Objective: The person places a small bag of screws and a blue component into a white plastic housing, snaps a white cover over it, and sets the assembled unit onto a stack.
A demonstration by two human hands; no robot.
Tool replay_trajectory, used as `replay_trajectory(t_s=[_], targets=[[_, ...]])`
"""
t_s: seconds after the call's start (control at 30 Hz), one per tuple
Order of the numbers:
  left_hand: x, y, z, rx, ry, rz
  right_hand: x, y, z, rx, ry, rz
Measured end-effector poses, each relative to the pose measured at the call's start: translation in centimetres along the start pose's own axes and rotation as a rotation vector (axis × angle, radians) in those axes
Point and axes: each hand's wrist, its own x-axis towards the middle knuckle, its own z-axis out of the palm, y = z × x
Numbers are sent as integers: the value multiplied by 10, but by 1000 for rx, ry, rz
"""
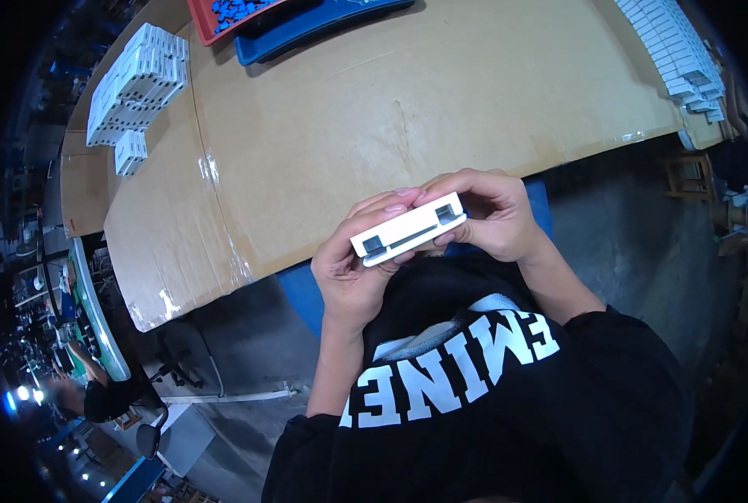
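Observation:
Both my hands hold a white plastic housing (409,225) in front of my chest, just off the table's near edge. Two square notches, dark inside, show in its long side, with a narrow slot between them. The left end is gripped by my left hand (350,267), thumb below and fingers over the top. At the other end my right hand (498,214) closes round the housing, its thumb underneath. The fingertips of both hands meet along the upper edge. The housing's far side is hidden from me.
A cardboard-covered table (323,159) spreads ahead. White housings stand in a stack (139,84) at the left, and white pieces form rows (671,54) at the far right. Small blue parts fill a red tray (210,29) beside a blue tray (307,35). Another person (106,394) is at the lower left.

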Motion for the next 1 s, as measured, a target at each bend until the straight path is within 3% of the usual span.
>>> replay_trajectory(t_s=[0.77, 0.87, 0.93, 0.97, 1.0], targets=[[1, -2, -2, 8, -23, -15, -2, 7, 1, -75, -5, -46], [3, 2, 6, 40, 97, 9, -2, 9, 4, 11, 42, 8], [-1, 5, 5, -86, 236, -240, 0, 7, 3, 104, 93, 100], [-2, 3, 0, -86, 234, -237, 3, 4, 2, 102, 93, 97], [-1, 3, -7, 109, 129, -190, 7, -4, 3, 0, 73, 93]])
